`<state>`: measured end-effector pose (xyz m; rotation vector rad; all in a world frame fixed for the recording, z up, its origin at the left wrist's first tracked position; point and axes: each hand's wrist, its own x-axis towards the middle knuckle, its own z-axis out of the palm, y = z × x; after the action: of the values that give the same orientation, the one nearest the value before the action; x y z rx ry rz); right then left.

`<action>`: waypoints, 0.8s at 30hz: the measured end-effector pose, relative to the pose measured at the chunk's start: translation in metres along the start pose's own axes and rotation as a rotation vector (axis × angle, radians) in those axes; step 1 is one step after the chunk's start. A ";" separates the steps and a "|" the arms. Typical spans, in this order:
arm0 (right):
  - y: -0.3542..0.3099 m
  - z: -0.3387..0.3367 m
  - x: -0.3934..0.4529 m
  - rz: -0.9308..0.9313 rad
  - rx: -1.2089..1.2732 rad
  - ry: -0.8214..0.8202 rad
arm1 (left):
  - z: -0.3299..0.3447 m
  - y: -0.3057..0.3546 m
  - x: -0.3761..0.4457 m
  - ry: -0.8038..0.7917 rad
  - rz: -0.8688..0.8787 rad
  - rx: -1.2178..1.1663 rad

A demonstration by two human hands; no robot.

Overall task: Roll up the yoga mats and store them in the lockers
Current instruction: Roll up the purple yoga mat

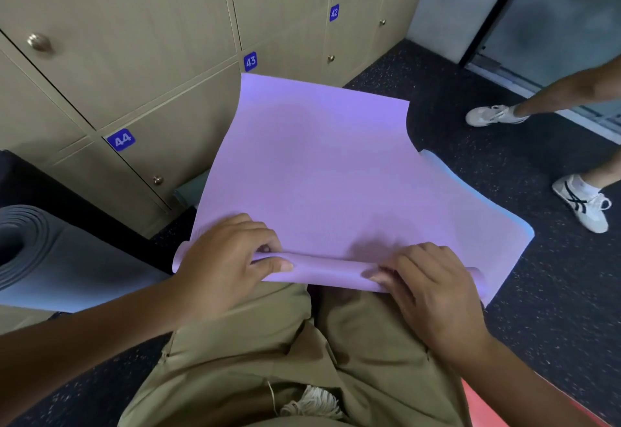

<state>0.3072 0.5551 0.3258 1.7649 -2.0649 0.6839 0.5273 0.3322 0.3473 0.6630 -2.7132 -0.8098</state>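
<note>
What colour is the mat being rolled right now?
Light purple mat, clearest in the head view; both hands grip its rolled near edge.

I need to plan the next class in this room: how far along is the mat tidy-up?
Done: a grey mat already lies rolled at the left. In hand: the left hand and right hand grip the first small curl of the purple mat, most of it still flat. Left: finish this roll, do the blue mat beneath, then store all; every visible locker is shut.
</note>
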 end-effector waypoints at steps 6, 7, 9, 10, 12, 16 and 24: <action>0.009 -0.002 0.005 0.100 0.129 -0.114 | -0.012 -0.003 0.019 -0.203 -0.132 -0.108; 0.011 -0.002 0.007 0.125 0.168 -0.135 | -0.012 -0.005 0.021 -0.223 -0.110 -0.109; 0.015 -0.002 0.012 0.192 0.243 -0.184 | -0.011 -0.007 0.021 -0.200 -0.076 -0.125; 0.017 -0.003 0.015 0.237 0.289 -0.215 | -0.011 -0.006 0.020 -0.164 -0.064 -0.144; 0.020 -0.005 0.023 0.331 0.391 -0.291 | -0.009 -0.003 0.016 -0.079 0.031 -0.134; 0.027 -0.008 0.040 0.481 0.606 -0.453 | 0.001 -0.006 0.006 0.104 0.320 0.102; 0.030 -0.004 0.043 0.450 0.535 -0.461 | 0.004 -0.009 0.001 0.063 0.411 0.343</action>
<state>0.2701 0.5252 0.3487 1.8633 -2.8521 1.1281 0.5280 0.3268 0.3389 0.1674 -2.8083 -0.2248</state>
